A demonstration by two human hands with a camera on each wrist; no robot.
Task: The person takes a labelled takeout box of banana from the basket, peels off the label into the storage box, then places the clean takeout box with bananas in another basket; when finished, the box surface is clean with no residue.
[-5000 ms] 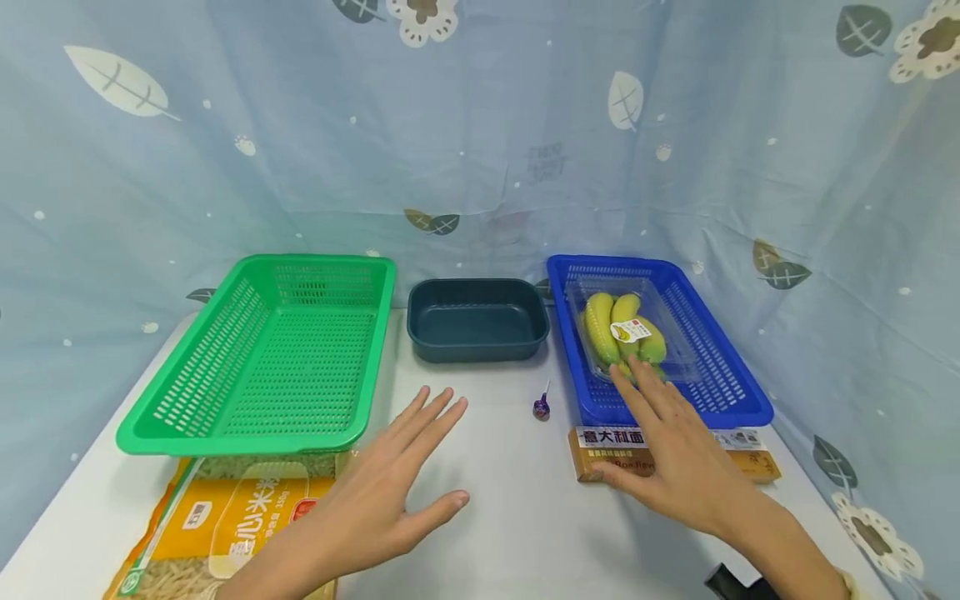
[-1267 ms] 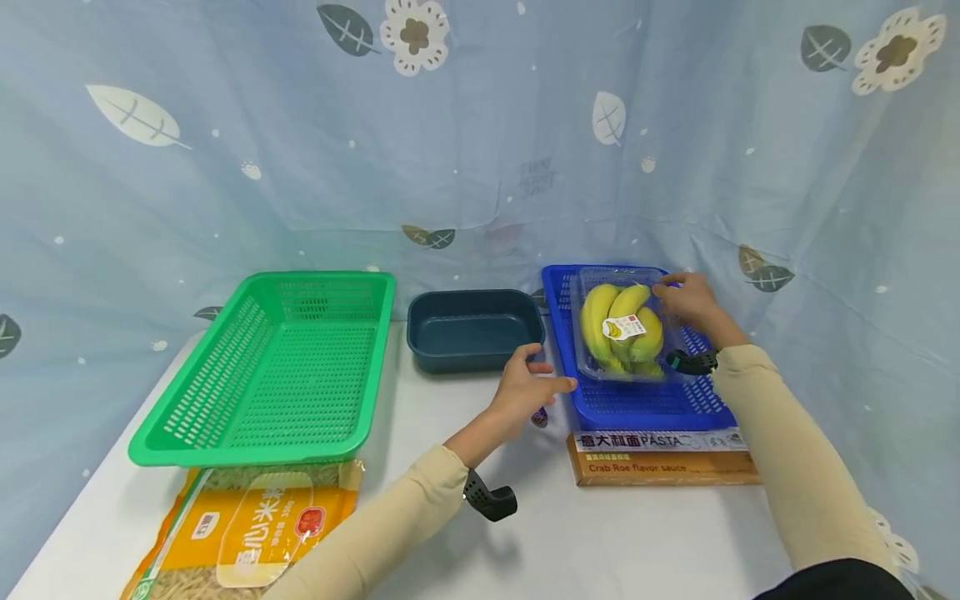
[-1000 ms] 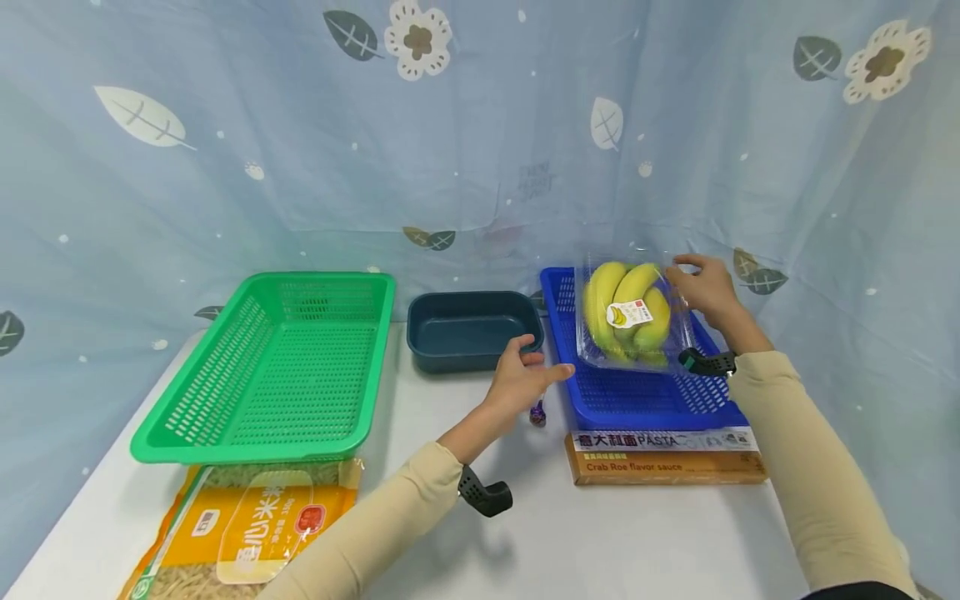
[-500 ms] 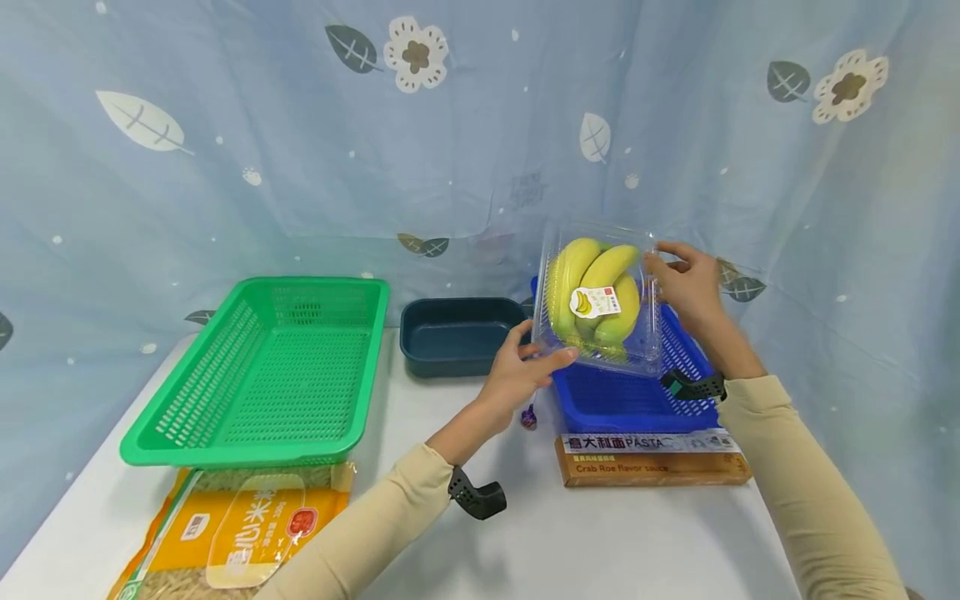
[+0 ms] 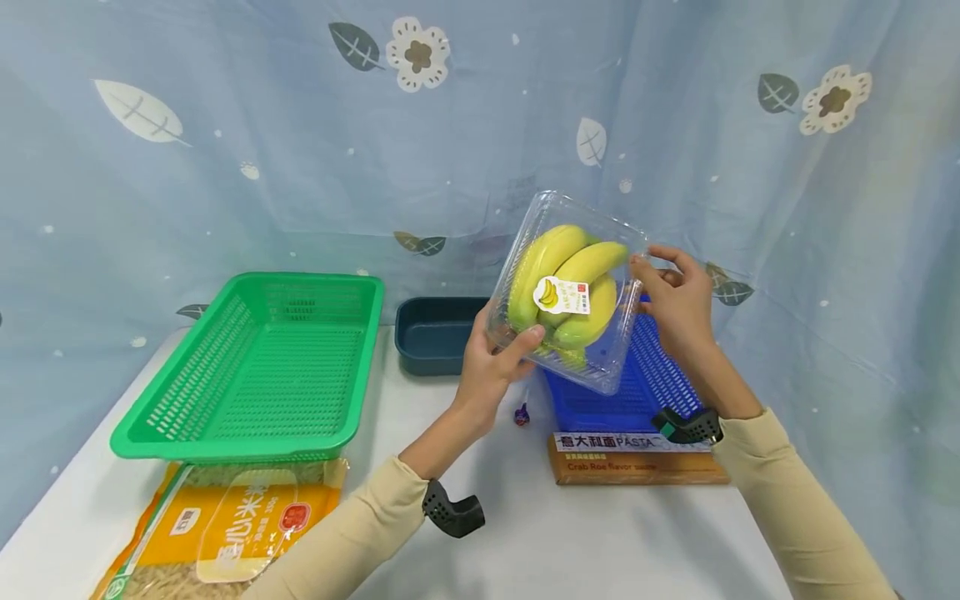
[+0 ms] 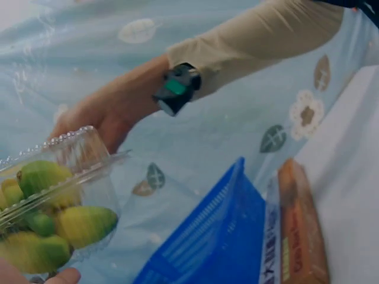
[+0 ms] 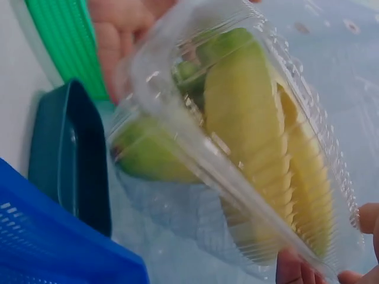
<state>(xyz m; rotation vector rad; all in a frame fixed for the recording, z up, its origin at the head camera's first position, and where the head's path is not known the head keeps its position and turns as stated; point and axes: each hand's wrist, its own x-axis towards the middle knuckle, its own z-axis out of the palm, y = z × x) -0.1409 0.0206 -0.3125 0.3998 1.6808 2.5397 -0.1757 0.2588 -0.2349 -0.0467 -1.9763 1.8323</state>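
A clear plastic box of bananas is held up between both hands, tilted, above the table and the blue basket's left side. My left hand grips its lower left corner, thumb over the front. On the upper right edge my right hand pinches the rim between thumb and fingers. Several yellow-green bananas show through the plastic, with a white label on top. In the left wrist view the box appears from the side, with the right hand behind it.
A blue basket stands at right, with a pasta box before it. At left are a green basket and an orange noodle bag. A dark teal container sits at the back middle; a lollipop lies near it.
The right hand lifted the banana box out of the blue basket and moved it left. The left hand, earlier apart from it, now grips its lower left corner. The box has tilted.
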